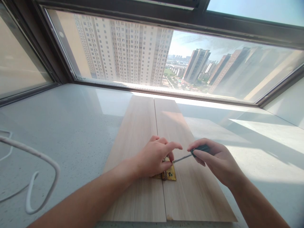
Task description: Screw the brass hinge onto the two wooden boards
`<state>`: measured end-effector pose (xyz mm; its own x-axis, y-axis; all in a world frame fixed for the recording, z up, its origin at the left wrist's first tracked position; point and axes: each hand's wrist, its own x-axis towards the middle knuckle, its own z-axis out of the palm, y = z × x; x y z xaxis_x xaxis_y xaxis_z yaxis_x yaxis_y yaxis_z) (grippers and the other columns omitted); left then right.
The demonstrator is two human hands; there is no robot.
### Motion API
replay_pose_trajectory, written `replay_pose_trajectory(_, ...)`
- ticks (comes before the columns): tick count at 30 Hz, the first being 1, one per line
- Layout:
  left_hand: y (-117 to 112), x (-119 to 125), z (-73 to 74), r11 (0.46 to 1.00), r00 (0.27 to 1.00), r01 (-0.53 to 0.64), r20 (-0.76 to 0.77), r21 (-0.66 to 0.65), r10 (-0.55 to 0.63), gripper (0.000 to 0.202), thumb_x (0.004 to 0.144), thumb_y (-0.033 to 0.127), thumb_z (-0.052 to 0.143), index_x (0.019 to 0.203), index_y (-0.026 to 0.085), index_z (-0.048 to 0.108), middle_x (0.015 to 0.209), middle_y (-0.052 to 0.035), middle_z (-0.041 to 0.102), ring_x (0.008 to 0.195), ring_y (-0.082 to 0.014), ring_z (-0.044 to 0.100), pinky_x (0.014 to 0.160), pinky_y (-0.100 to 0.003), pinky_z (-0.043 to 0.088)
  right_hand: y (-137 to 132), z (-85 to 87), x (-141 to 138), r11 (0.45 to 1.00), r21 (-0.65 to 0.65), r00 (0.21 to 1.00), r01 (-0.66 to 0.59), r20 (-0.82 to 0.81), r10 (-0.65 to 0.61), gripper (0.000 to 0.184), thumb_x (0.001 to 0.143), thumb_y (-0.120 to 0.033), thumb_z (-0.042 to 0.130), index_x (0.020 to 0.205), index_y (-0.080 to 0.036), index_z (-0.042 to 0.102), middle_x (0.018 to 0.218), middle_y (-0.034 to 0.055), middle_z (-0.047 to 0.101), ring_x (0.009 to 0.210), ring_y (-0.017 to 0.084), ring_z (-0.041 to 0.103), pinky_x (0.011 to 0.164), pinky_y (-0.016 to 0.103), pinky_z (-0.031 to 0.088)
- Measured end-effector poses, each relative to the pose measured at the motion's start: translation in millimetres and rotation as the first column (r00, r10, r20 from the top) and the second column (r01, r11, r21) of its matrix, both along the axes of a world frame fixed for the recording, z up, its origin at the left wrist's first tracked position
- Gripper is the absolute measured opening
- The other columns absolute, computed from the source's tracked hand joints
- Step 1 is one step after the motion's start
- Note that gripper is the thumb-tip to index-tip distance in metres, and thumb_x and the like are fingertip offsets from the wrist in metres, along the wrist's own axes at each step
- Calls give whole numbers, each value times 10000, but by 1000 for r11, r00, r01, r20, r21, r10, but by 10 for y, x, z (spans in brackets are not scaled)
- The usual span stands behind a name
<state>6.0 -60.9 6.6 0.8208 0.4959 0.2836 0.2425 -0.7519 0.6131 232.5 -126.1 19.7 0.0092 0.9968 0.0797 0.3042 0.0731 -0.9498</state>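
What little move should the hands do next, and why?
Probably tip the screwdriver more upright onto the brass hinge. The right hand holds it almost flat, its tip beside the left hand, which rests on the hinge across the seam between wooden boards.

white cable (35, 154) left, boards (140, 126) centre, sill (249, 142) open right

I see two pale beige wood-grain boards (137, 136), a tarnished golden brass hinge (170, 174), a black-handled screwdriver with a silver shaft (190, 155), a white faintly speckled stone tabletop (71, 126) and a white cord (48, 162).
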Motion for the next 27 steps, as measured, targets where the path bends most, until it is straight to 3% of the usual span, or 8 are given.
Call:
replay_pose_trajectory(4,9,-4,-11,1000,1000,1,19,2,-1,479,754,85,609,1196,240,509,858,22,735,993,-225,564,947,-400,293,11,-32,-77,998,59,999,15,40,-18,168,853,-367,644,871,-201,656,672,18,601,564,141,502,538,297,411)
replay_pose_trajectory(8,15,-4,-23,1000,1000,4,29,8,-4,476,751,81,616,1188,238,510,860,32,734,991,-220,565,946,-397,291,1,-14,-87,996,85,995,15,101,-24,166,854,-366,636,859,-200,640,785,47,639,580,145,524,547,309,440)
replay_pose_trajectory(14,10,2,-21,1000,1000,10,30,7,-10,460,749,72,607,1168,243,521,861,36,733,987,-215,563,938,-391,295,-65,182,-179,982,180,949,-52,315,-8,122,864,-326,600,859,-206,622,817,55,650,625,161,564,550,296,470)
replay_pose_trajectory(17,11,-3,-21,1000,999,14,34,4,-15,444,753,68,602,1152,244,519,863,40,729,964,-206,564,936,-386,295,-77,378,-300,950,232,853,-207,518,59,72,869,-253,555,847,-220,615,771,35,649,660,164,585,571,278,471)
replay_pose_trajectory(20,19,-6,-34,1000,999,0,36,10,0,304,756,95,609,1024,227,547,867,29,719,949,-202,567,928,-373,307,-29,577,-422,926,148,728,-348,665,167,83,861,-235,547,849,-227,629,759,20,654,639,152,583,561,268,460)
replay_pose_trajectory(23,29,-4,-58,999,999,-16,28,35,15,164,756,125,616,878,199,535,873,9,700,920,-191,574,915,-356,327,70,716,-514,920,49,645,-389,727,234,109,856,-249,555,806,-243,651,680,-12,639,570,132,561,482,245,408)
replay_pose_trajectory(27,34,-2,-71,999,999,-31,34,21,31,194,743,135,634,889,192,519,855,2,681,881,-186,583,910,-360,346,186,764,-577,922,41,546,-386,815,192,116,810,-268,624,699,-247,647,526,-37,568,449,115,481,404,245,312)
